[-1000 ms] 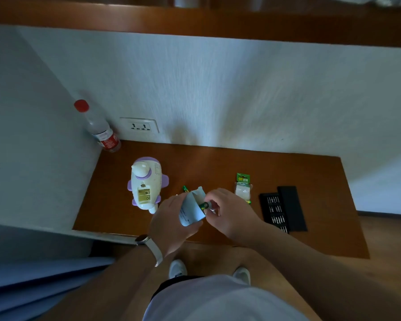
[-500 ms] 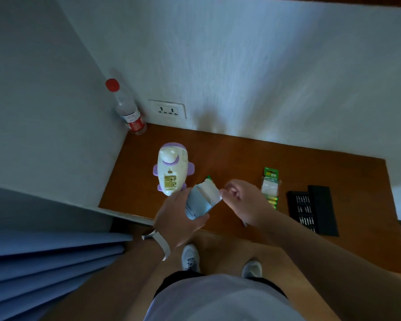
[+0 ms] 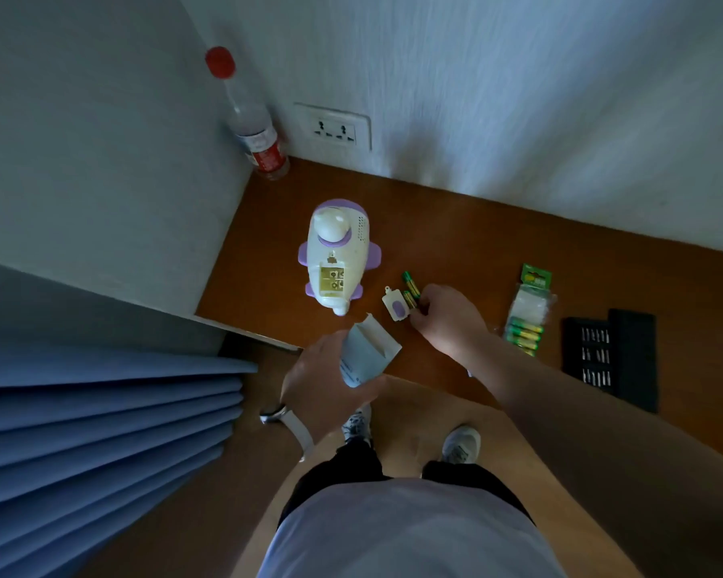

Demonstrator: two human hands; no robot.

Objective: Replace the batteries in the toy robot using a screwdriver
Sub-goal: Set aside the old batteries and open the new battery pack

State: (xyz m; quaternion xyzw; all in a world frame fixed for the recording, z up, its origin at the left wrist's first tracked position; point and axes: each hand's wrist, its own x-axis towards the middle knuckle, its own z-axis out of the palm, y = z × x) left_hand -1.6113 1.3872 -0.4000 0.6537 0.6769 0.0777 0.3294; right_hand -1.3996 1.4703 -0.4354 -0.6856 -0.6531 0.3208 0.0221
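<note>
Beyond my left hand [image 3: 326,379], gripping a white box [image 3: 368,354], the toy robot [image 3: 337,260] is lying on the brown corner desk [image 3: 476,235]; my right hand [image 3: 447,323] is pinching a battery [image 3: 411,300] beside it.

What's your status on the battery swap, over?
Left hand holds small box. Right hand touching loose batteries, grip unclear. Toy robot compartment open, empty; cover beside it. Nothing blocking.

White toy robot [image 3: 335,254] (purple trim), green-yellow batteries [image 3: 410,288], brown table [image 3: 456,239].
</note>
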